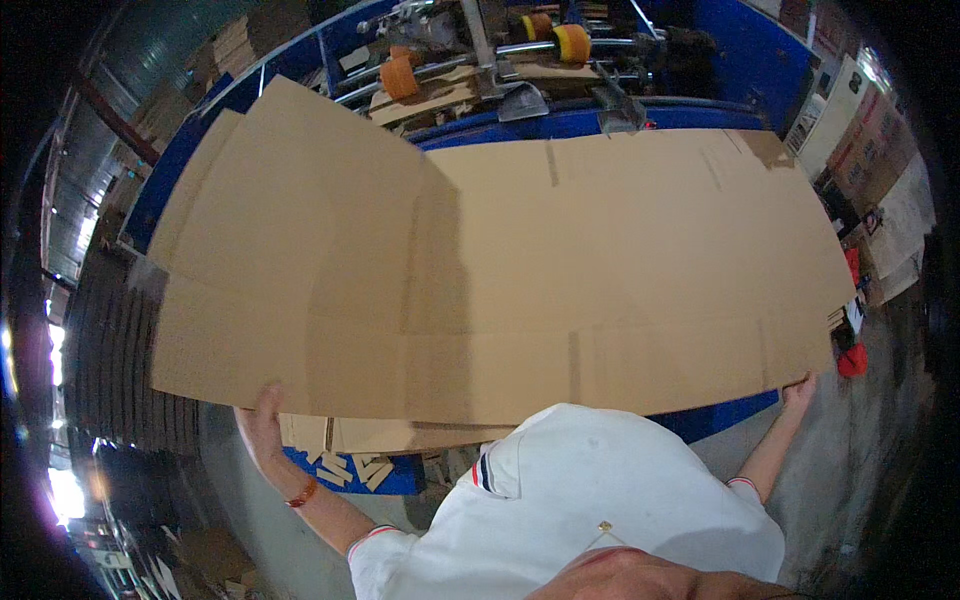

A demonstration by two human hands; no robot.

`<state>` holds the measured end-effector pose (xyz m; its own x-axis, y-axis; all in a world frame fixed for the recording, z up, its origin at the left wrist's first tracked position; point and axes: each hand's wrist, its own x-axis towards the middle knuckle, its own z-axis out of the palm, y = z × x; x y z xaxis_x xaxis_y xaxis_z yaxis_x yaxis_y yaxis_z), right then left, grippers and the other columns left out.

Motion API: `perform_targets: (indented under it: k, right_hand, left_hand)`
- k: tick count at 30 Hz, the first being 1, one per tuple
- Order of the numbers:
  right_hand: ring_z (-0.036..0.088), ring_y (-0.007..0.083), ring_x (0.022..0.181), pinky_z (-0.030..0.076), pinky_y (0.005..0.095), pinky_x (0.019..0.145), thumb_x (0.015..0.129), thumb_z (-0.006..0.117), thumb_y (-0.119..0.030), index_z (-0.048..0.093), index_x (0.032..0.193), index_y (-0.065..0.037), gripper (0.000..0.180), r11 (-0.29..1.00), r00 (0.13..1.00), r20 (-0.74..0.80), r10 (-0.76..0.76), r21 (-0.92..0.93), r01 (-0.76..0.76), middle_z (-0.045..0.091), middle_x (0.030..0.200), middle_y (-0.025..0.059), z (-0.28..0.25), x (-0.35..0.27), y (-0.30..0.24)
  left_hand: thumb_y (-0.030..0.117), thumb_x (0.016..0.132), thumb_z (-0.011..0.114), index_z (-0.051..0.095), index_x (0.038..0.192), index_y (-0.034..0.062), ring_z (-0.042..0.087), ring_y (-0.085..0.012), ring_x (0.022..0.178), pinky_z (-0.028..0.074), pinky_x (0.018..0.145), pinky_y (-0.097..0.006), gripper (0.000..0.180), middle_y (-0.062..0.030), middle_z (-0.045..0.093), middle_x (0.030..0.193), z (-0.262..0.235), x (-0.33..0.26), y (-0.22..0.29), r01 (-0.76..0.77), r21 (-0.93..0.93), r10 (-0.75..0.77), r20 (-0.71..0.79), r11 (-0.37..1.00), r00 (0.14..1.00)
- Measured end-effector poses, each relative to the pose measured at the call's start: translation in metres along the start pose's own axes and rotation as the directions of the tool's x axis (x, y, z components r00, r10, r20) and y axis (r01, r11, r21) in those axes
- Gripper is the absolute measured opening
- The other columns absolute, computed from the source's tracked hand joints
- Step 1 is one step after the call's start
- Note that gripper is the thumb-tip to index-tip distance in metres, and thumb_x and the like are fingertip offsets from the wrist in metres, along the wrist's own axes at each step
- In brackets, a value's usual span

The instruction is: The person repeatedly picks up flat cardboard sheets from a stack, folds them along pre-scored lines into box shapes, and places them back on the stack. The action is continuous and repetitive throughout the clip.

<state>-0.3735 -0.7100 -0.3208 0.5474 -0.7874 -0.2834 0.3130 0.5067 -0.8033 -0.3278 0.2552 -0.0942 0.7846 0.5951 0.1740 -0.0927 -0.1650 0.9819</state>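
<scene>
A large brown cardboard sheet (640,240) spans the view in front of my body, creased, with its left panel bent upward. My left hand (262,420) grips its near edge toward the left, thumb on top and the other fingers hidden underneath. At the near right corner, my right hand (798,390) is closed on the same edge, mostly hidden below the sheet. Beyond the sheet's far edge stands a blue machine (470,128) with metal shafts and orange-yellow rollers (572,44).
Below the sheet's near edge lie more cardboard (400,437) and several cardboard scraps (335,468) on a blue surface. A tall stack of dark sheets (125,350) stands at left. Printed cardboard (872,150) leans at right, near a red object (851,360) by the floor.
</scene>
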Motion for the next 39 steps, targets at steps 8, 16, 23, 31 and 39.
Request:
perform_targets:
  k: [8, 16, 23, 31, 39]
  right_hand:
    - [0.057, 0.0288, 0.108, 0.047, 0.0378, 0.092, 0.091, 0.059, -0.018, 0.045, 0.131, 0.000, 0.046, 0.948, 0.932, -0.216, -0.290, 0.070, 0.311, 0.055, 0.125, 0.0157, 0.163, -0.178, 0.029]
    - [0.061, 0.0180, 0.097, 0.048, 0.0334, 0.079, 0.090, 0.059, -0.011, 0.060, 0.111, 0.006, 0.027, 0.377, 0.573, 0.474, -0.669, -0.447, 0.811, 0.066, 0.106, 0.0137, 0.261, -0.239, 0.094]
    - [0.060, 0.0251, 0.107, 0.045, 0.0371, 0.093, 0.090, 0.057, -0.013, 0.059, 0.118, 0.001, 0.031, 0.292, 0.317, 0.782, -0.537, -0.180, 0.939, 0.062, 0.118, 0.0170, 0.311, -0.196, 0.124]
    - [0.049, 0.0324, 0.124, 0.040, 0.0442, 0.103, 0.076, 0.069, -0.040, 0.056, 0.126, -0.009, 0.061, -0.144, -0.088, 0.965, 0.248, 0.126, 0.981, 0.052, 0.134, 0.0127, 0.324, -0.254, 0.152]
    - [0.048, 0.0310, 0.124, 0.040, 0.0462, 0.100, 0.072, 0.067, -0.047, 0.056, 0.127, -0.015, 0.064, -0.179, -0.102, 0.988, 0.116, 0.122, 0.976, 0.051, 0.136, 0.0087, 0.367, -0.222, 0.186]
  left_hand:
    - [0.013, 0.086, 0.067, 0.059, 0.110, -0.0064, 0.059, -0.0171, 0.096, 0.047, 0.083, -0.030, 0.032, -0.0114, 0.064, 0.104, 0.054, 0.001, 0.004, -0.247, 0.221, 0.269, -0.079, 0.944, 0.960]
    - [0.014, 0.088, 0.064, 0.066, 0.098, -0.0020, 0.057, -0.0129, 0.082, 0.047, 0.074, -0.028, 0.019, -0.0066, 0.066, 0.094, 0.090, -0.007, -0.008, -0.242, 0.243, 0.292, -0.197, 0.939, 0.936]
    - [0.006, 0.082, 0.061, 0.062, 0.114, 0.0029, 0.052, -0.0279, 0.115, 0.039, 0.098, -0.044, 0.032, -0.0132, 0.056, 0.125, 0.153, -0.027, -0.032, -0.409, 0.241, 0.348, 0.258, 0.880, 0.901]
    - [-0.012, 0.065, 0.057, 0.050, 0.135, 0.0159, 0.036, -0.0380, 0.133, 0.026, 0.107, -0.057, 0.076, -0.0148, 0.041, 0.144, 0.204, -0.055, -0.074, -0.828, 0.407, 0.167, 0.852, 0.385, 0.496]
    - [-0.011, 0.069, 0.054, 0.050, 0.135, 0.0157, 0.039, -0.0371, 0.131, 0.028, 0.106, -0.057, 0.071, -0.0132, 0.043, 0.142, 0.239, -0.004, -0.090, -0.848, 0.399, 0.263, 0.827, 0.348, 0.497]
